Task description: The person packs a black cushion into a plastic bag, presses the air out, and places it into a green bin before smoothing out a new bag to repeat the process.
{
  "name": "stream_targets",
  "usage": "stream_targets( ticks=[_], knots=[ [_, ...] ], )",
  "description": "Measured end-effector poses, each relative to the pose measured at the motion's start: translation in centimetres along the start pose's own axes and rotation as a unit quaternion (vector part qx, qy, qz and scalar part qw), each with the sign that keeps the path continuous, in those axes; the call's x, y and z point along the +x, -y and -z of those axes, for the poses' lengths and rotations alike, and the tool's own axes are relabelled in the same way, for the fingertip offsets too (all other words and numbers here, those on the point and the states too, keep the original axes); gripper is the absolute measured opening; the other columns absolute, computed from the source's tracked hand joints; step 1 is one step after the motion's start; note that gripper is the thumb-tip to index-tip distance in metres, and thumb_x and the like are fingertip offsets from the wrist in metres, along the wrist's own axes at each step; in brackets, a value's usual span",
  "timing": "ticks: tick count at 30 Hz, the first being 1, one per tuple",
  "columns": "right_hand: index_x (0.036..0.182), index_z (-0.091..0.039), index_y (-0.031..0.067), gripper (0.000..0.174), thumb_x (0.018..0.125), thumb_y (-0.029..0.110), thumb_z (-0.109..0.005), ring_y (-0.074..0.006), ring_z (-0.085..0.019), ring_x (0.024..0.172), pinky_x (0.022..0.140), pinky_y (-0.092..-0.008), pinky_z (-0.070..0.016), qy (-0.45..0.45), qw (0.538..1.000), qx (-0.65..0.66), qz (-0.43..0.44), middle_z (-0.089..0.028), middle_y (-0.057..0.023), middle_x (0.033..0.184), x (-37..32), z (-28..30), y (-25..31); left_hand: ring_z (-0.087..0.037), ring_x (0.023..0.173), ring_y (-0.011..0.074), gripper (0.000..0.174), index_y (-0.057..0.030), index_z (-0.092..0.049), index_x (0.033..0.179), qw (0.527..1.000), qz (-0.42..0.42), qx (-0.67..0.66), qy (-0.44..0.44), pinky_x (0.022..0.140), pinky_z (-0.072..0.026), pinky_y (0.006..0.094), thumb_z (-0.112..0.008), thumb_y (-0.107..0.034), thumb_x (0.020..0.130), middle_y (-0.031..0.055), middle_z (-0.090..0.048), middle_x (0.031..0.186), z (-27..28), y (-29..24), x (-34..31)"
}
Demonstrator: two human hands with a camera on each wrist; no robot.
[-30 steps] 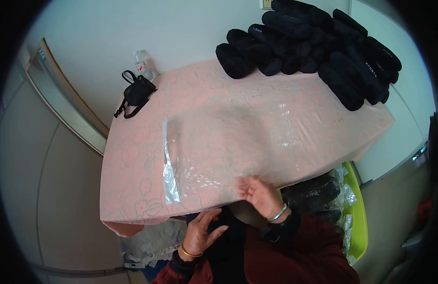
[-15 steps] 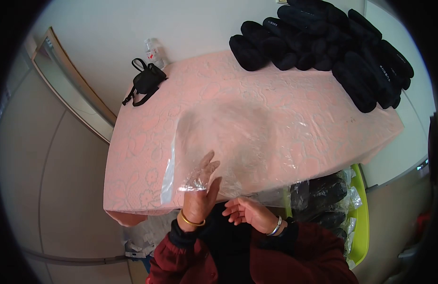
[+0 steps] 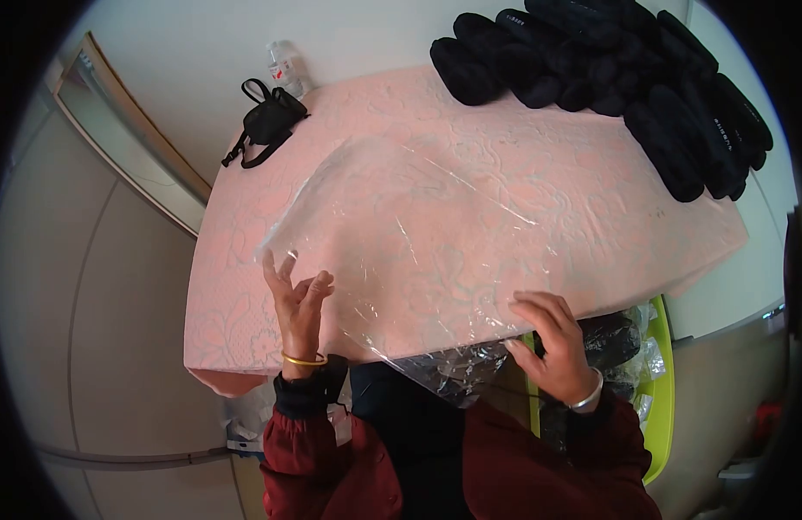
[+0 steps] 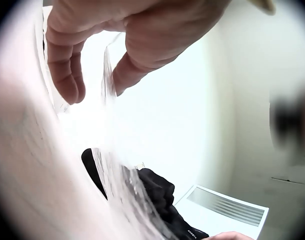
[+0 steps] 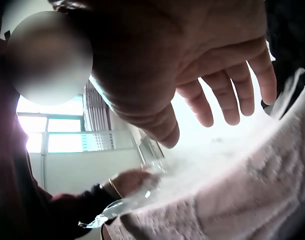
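A clear plastic bag (image 3: 435,234) lies spread over the pink cloth on the table, its near corner hanging past the front edge. At its left edge is the left hand (image 3: 298,303), fingers raised and thumb apart. In the left wrist view, the plastic (image 4: 108,75) runs between the thumb and the fingers of the left hand (image 4: 137,35), near the thumb tip. The right hand (image 3: 557,347) is at the bag's right side by the table edge, fingers loosely bent. In the right wrist view, the right hand (image 5: 177,60) has its fingers spread; whether they touch plastic is unclear.
Black padded items (image 3: 583,65) are piled at the back right. A black strapped pouch (image 3: 271,120) and a clear bottle (image 3: 284,71) stand at the back left. Below the table's right side is a green bin (image 3: 665,373) with wrapped black items.
The left hand has moved left and away from the body, the right hand to the right. The bag, earlier puffed up, now lies flatter and turned at an angle.
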State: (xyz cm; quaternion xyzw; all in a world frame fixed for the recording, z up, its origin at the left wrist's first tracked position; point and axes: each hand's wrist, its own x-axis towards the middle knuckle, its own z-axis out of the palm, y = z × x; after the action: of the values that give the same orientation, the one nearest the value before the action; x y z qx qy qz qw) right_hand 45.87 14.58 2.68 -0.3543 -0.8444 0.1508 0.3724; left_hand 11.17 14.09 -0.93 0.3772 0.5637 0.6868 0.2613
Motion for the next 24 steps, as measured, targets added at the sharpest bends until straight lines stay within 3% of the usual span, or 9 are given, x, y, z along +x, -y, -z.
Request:
stream_targets(
  ticks=[4, 5, 8, 9, 12, 16, 17, 20, 24],
  knots=[
    [0.120, -0.063, 0.0041, 0.048, 0.075, 0.011, -0.078, -0.0340, -0.053, 0.120, 0.101, -0.0437, -0.0415, 0.087, 0.993, -0.073, 0.025, -0.055, -0.0158, 0.132, -1.5, -3.0, -2.6, -0.064, 0.083, 0.0140, 0.093, -0.0067, -0.009, 0.159, 0.955, -0.196, 0.182, 0.128, 0.070, -0.0564, 0.0272, -0.066, 0.007, 0.087, 0.0239, -0.041, 0.150, -1.0, -3.7, 0.8],
    [0.120, -0.063, 0.0041, 0.048, 0.075, 0.011, -0.078, -0.0340, -0.053, 0.120, 0.101, -0.0437, -0.0415, 0.089, 0.993, -0.071, 0.025, -0.055, -0.0158, 0.132, -1.6, -3.2, -2.6, -0.064, 0.083, 0.0140, 0.093, -0.0067, -0.009, 0.159, 0.955, -0.194, 0.184, 0.126, 0.070, -0.0564, 0.0272, -0.066, 0.007, 0.087, 0.0239, -0.041, 0.150, -1.1, -4.5, 1.1],
    [0.121, -0.063, 0.0049, 0.049, 0.075, 0.016, -0.079, -0.0324, -0.052, 0.119, 0.103, -0.0455, -0.0388, 0.077, 0.991, -0.105, 0.017, -0.054, -0.0135, 0.133, -1.7, -3.8, -2.2, -0.062, 0.076, 0.0112, 0.100, -0.0088, -0.007, 0.159, 0.852, -0.369, 0.217, 0.303, 0.062, -0.0548, 0.0236, -0.066, 0.012, 0.082, 0.0244, -0.037, 0.153, -1.0, -6.4, 2.2],
    [0.121, -0.063, 0.0049, 0.049, 0.075, 0.016, -0.079, -0.0324, -0.052, 0.119, 0.103, -0.0455, -0.0388, 0.076, 0.992, -0.104, 0.017, -0.054, -0.0135, 0.133, -1.6, -3.9, -2.1, -0.062, 0.076, 0.0112, 0.100, -0.0088, -0.007, 0.159, 0.851, -0.369, 0.218, 0.304, 0.062, -0.0548, 0.0236, -0.066, 0.012, 0.082, 0.0244, -0.037, 0.153, -0.7, -6.2, 2.7],
    [0.122, -0.062, 0.0052, 0.049, 0.076, 0.015, -0.078, -0.0324, -0.053, 0.117, 0.101, -0.0440, -0.0401, 0.084, 0.989, -0.118, 0.018, -0.055, -0.0130, 0.130, -1.6, -3.8, -1.8, -0.063, 0.078, 0.0128, 0.102, -0.0103, -0.009, 0.160, 0.970, -0.131, 0.139, 0.150, 0.064, -0.0540, 0.0234, -0.070, 0.011, 0.080, 0.0225, -0.040, 0.152, 0.5, -4.3, 4.7],
    [0.121, -0.062, 0.0052, 0.047, 0.077, 0.014, -0.078, -0.0314, -0.054, 0.110, 0.097, -0.0425, -0.0424, 0.078, 0.991, -0.108, 0.024, -0.056, -0.0122, 0.123, -1.0, -4.3, -1.2, -0.064, 0.080, 0.0180, 0.102, -0.0095, -0.014, 0.159, 0.975, -0.079, 0.204, 0.037, 0.070, -0.0546, 0.0281, -0.075, 0.007, 0.078, 0.0206, -0.044, 0.147, 2.3, 0.4, 3.8],
    [0.121, -0.062, 0.0052, 0.047, 0.077, 0.014, -0.078, -0.0314, -0.054, 0.110, 0.097, -0.0425, -0.0424, 0.082, 0.991, -0.107, 0.023, -0.056, -0.0122, 0.123, -1.0, -4.5, -1.1, -0.064, 0.080, 0.0180, 0.102, -0.0095, -0.014, 0.159, 0.975, -0.075, 0.205, 0.037, 0.070, -0.0546, 0.0281, -0.075, 0.007, 0.078, 0.0206, -0.044, 0.147, 2.5, 0.7, 2.9],
    [0.118, -0.062, 0.0048, 0.044, 0.077, 0.013, -0.077, -0.0306, -0.055, 0.103, 0.092, -0.0409, -0.0443, 0.076, 0.992, -0.095, 0.021, -0.057, -0.0113, 0.113, -0.4, -5.8, -0.8, -0.065, 0.078, 0.0230, 0.100, -0.0076, -0.020, 0.157, 0.864, -0.289, 0.410, 0.037, 0.072, -0.0545, 0.0321, -0.079, 0.000, 0.077, 0.0201, -0.044, 0.145, 1.2, 0.1, -1.1],
    [0.116, -0.061, 0.0042, 0.042, 0.078, 0.013, -0.077, -0.0306, -0.056, 0.099, 0.088, -0.0409, -0.0456, 0.086, 0.993, -0.076, 0.013, -0.056, -0.0104, 0.107, 0.2, -7.0, 0.8, -0.063, 0.101, 0.0316, 0.101, -0.0040, -0.028, 0.153, 0.891, -0.213, 0.393, 0.080, 0.091, -0.0496, 0.0418, -0.084, -0.005, 0.070, 0.0183, -0.058, 0.127, 1.5, -0.5, -6.3]
  ],
)
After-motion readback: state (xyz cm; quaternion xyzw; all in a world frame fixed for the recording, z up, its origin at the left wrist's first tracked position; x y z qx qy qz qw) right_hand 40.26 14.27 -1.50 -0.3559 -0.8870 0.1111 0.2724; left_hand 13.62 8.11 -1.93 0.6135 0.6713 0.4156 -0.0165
